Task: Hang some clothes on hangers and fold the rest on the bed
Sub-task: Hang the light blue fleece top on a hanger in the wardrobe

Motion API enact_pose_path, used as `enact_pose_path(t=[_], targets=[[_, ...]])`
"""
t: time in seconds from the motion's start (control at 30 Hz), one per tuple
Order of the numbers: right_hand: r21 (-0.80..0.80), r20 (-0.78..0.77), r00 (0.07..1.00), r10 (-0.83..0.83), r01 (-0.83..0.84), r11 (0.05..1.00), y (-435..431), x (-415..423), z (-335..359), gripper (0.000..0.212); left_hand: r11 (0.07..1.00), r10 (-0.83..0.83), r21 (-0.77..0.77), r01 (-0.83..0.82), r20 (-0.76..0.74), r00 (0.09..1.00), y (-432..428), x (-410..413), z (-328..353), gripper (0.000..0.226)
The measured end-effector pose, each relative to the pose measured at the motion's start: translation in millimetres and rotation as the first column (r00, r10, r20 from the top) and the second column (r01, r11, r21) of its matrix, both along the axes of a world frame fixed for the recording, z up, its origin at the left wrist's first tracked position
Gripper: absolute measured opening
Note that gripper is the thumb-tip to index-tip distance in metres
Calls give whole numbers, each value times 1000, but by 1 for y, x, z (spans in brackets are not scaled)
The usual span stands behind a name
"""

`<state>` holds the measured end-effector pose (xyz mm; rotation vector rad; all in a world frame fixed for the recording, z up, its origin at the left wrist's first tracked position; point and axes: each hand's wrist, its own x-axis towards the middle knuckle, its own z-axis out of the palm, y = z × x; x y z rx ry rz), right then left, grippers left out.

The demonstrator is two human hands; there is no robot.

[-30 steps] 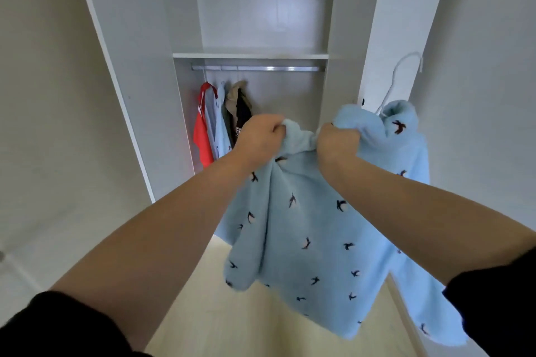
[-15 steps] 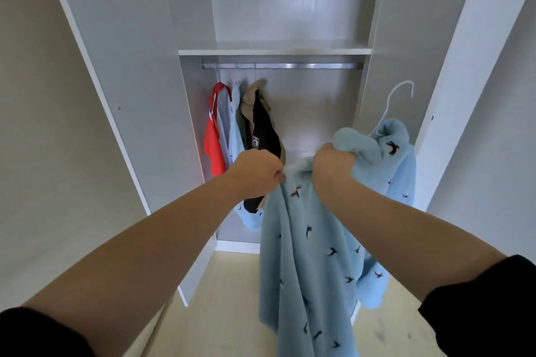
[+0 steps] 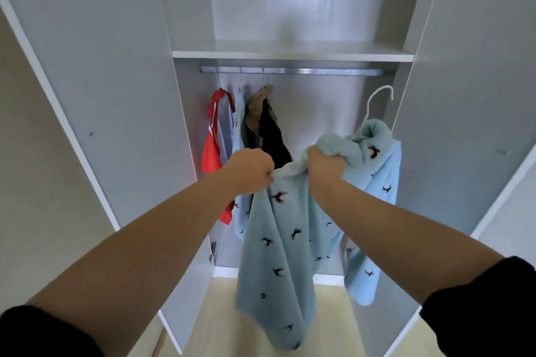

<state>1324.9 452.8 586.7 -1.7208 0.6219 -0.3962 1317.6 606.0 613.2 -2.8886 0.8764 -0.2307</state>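
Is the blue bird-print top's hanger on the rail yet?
Not yet. The white hanger hook pokes up free below the rail; left hand and right hand grip the top.

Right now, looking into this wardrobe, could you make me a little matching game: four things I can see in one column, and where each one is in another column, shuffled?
Things:
1. red garment
2. white hanger hook
3. metal rail
4. bird-print blue top

Places:
A. gripped by the left hand and the right hand
B. leftmost of the clothes hanging up
C. sticking up from a blue collar, free of the rail
D. fixed just under the shelf

Pairs: 1-B, 2-C, 3-D, 4-A.
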Motion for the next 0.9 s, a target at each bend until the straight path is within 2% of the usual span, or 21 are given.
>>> enact_pose_path(t=[0.03, 0.1, 0.13, 0.23, 0.3, 0.53, 0.6, 0.7, 0.77, 0.8, 0.87, 0.9], targets=[[131, 30, 1000, 4, -8, 991, 2, 12, 2, 42, 998, 8, 54, -10, 41, 999, 8, 16, 6, 18], [531, 103, 994, -41, -20, 847, 9, 32, 9, 29, 987, -5, 162, -18, 142, 990, 22, 46, 21, 16], [599, 125, 990, -59, -28, 800, 9, 42, 13, 24, 978, -26, 208, -15, 194, 981, 27, 60, 29, 15], [612, 174, 981, -89, -37, 790, 15, 71, 25, 14, 932, -142, 361, 30, 288, 947, 34, 92, 49, 24], [601, 158, 980, -121, 1, 799, 18, 92, 26, 12, 901, -204, 429, 62, 294, 934, 38, 114, 53, 25], [493, 194, 968, -159, 43, 869, 23, 133, 28, 5, 911, -277, 389, 139, 326, 904, 46, 167, 61, 19], [467, 175, 967, -183, 82, 880, 24, 143, 32, 12, 909, -303, 386, 160, 347, 887, 49, 177, 67, 21], [451, 177, 964, -201, 102, 887, 38, 157, 34, 5, 932, -327, 276, 237, 353, 876, 42, 178, 68, 18], [390, 132, 973, -187, 122, 913, 53, 158, 38, 29, 933, -361, 153, 327, 397, 844, 36, 177, 68, 18], [391, 154, 974, -166, 94, 916, 56, 160, 44, 35, 915, -375, 48, 401, 468, 800, 37, 178, 70, 16], [357, 195, 960, -203, 123, 926, 54, 163, 59, 31, 759, -362, -198, 620, 664, 655, 44, 182, 64, 14], [361, 232, 950, -209, 115, 926, 54, 164, 62, 21, 701, -343, -250, 668, 703, 623, 49, 178, 57, 16]])
